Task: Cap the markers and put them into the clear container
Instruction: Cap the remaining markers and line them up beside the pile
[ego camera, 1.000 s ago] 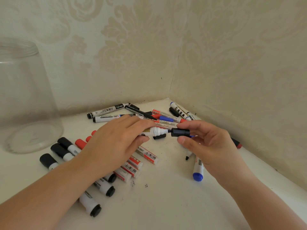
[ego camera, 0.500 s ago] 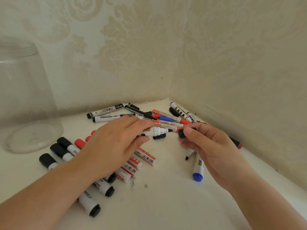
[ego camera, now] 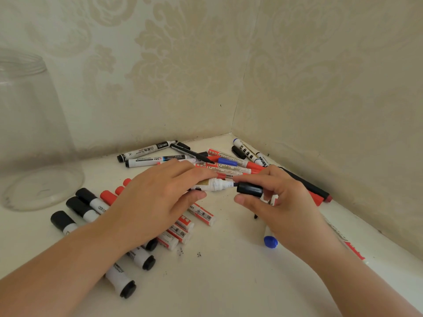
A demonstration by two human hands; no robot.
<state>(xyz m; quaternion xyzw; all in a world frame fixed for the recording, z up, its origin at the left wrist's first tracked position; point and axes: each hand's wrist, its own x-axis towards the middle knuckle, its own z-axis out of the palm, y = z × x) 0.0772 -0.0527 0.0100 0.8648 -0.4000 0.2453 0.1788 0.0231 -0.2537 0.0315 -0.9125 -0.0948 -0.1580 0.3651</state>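
My left hand (ego camera: 158, 197) grips a white marker (ego camera: 215, 185) with its bare tip pointing right. My right hand (ego camera: 281, 202) pinches a black cap (ego camera: 249, 189) just in front of that tip, a small gap apart. Several black-capped and red-capped markers (ego camera: 91, 202) lie on the white surface under and left of my left forearm. More markers (ego camera: 151, 152) and loose caps are piled toward the corner. The clear container (ego camera: 34, 133) stands at the far left, upright, with nothing seen inside.
Patterned walls meet in a corner (ego camera: 231, 131) just behind the pile. A blue-ended marker (ego camera: 270, 239) lies beneath my right hand. A long black and red marker (ego camera: 315, 191) rests along the right wall. Small dark specks (ego camera: 190, 252) dot the surface in front.
My right hand drew the black cap down toward the table, then brought it back up level with the marker tip. My left hand kept hold of the white marker almost still.
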